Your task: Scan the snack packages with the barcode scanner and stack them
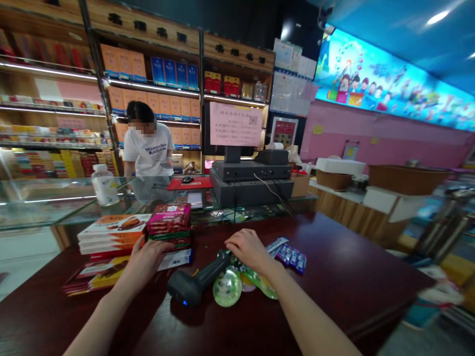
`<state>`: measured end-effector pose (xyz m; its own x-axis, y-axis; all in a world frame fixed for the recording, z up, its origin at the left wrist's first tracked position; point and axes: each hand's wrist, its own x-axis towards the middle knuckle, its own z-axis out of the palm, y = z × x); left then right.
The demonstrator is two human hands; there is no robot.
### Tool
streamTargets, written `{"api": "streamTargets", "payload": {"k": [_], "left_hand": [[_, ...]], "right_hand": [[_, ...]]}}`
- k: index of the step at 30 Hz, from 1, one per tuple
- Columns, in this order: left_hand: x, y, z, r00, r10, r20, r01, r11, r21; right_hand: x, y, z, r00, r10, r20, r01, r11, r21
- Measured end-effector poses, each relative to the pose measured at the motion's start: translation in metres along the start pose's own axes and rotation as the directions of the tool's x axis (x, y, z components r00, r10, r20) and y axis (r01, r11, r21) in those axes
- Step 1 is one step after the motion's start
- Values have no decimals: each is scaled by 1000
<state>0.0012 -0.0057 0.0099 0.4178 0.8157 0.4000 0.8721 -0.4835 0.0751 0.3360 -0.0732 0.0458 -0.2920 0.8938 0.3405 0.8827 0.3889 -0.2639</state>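
Note:
My left hand [146, 259] lies with fingers spread against the stacked goods, touching their near side. Beside it are a pile of orange-and-white boxes [115, 230], a pile of pink and red packets [169, 220], and yellow and dark red flat packs [100, 274]. A white and blue packet [175, 259] lies just right of its fingers. My right hand [250, 251] is curled, palm down, over the far end of a black barcode scanner [196, 282]; its fingertips are hidden, and so is whatever they grip. Under its wrist are clear green balls [227, 288]. Purple packets [292, 256] lie to its right.
Behind the dark red table [334, 277] runs a glass counter [148, 193] with a cash register [252, 180] and a white bottle [105, 185]. Across it stands a person in a white T-shirt [148, 148]. Shelves of boxes [159, 106] line the back wall.

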Motion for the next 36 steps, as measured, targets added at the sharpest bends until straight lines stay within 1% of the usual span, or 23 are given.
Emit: {"api": "streamTargets", "payload": {"k": [4, 6, 9, 11, 15, 18, 21, 24, 27, 31, 34, 36], "left_hand": [[13, 1, 1, 996, 87, 25, -88, 996, 24], [20, 4, -1, 994, 105, 36, -107, 993, 43], [33, 17, -9, 994, 104, 39, -107, 992, 73], [41, 33, -16, 992, 114, 44, -118, 989, 86], [56, 73, -27, 985, 166, 56, -169, 984, 55], [66, 105, -29, 970, 233, 69, -237, 971, 41], [75, 136, -28, 960, 261, 100, -264, 964, 15], [84, 165, -23, 946, 297, 131, -296, 955, -26], [92, 189, -14, 936, 319, 147, -315, 948, -46], [99, 215, 2, 928, 326, 182, -321, 945, -57], [101, 232, 12, 920, 350, 180, -343, 937, -70], [100, 244, 18, 907, 365, 211, -355, 931, -85]], "right_hand": [[-10, 15, -5, 999, 48, -21, -48, 999, -13], [-14, 24, -7, 997, 71, -33, -72, 997, -28], [-21, 41, -12, 993, 109, -42, -112, 992, -58], [-27, 54, -16, 990, 140, -34, -142, 987, -71], [-38, 82, -23, 980, 201, -12, -201, 975, -98], [-45, 103, -27, 971, 237, 1, -236, 965, -112], [-51, 121, -30, 959, 281, 33, -275, 955, -113], [-57, 135, -34, 949, 312, 52, -305, 946, -112], [-62, 145, -37, 941, 332, 68, -324, 940, -105], [-68, 156, -39, 936, 343, 83, -336, 938, -87], [-71, 162, -39, 933, 349, 85, -343, 937, -70], [-71, 166, -39, 932, 351, 85, -347, 936, -57]]}}
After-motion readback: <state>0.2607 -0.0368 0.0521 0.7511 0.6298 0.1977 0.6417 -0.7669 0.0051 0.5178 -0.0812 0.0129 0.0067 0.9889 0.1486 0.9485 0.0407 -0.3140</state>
